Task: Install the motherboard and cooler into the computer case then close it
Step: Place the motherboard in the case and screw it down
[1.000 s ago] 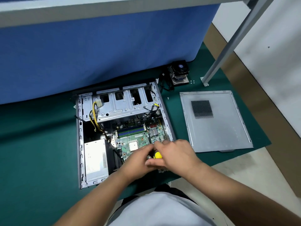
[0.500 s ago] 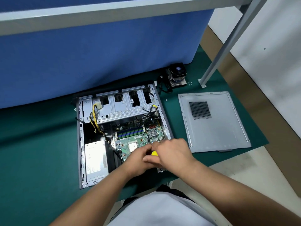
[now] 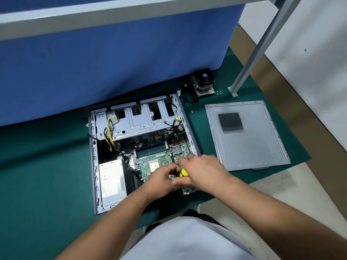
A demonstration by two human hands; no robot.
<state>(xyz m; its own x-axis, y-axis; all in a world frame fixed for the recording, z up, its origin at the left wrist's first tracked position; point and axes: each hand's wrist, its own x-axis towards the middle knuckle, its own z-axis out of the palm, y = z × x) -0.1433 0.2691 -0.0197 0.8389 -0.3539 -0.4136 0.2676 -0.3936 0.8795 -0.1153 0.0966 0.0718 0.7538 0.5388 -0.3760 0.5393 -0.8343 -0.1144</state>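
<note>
From the head view, your right hand (image 3: 203,171) is curled around the yellow-handled screwdriver (image 3: 183,172), and your left hand (image 3: 161,180) pinches near its tip, over the green motherboard (image 3: 159,158) seated in the open grey metal computer case (image 3: 93,166). The black finned cooler (image 3: 203,82) sits on the green mat (image 3: 37,175) beyond the case; the flat grey side panel (image 3: 247,143) lies beside it.

Even, soft light falls from overhead, bright enough throughout. The blue fabric partition (image 3: 112,72) casts a dim band of shadow along the dark green mat (image 3: 47,156). Straight edges bow near the corners. The view looks slightly soft, without glare.
</note>
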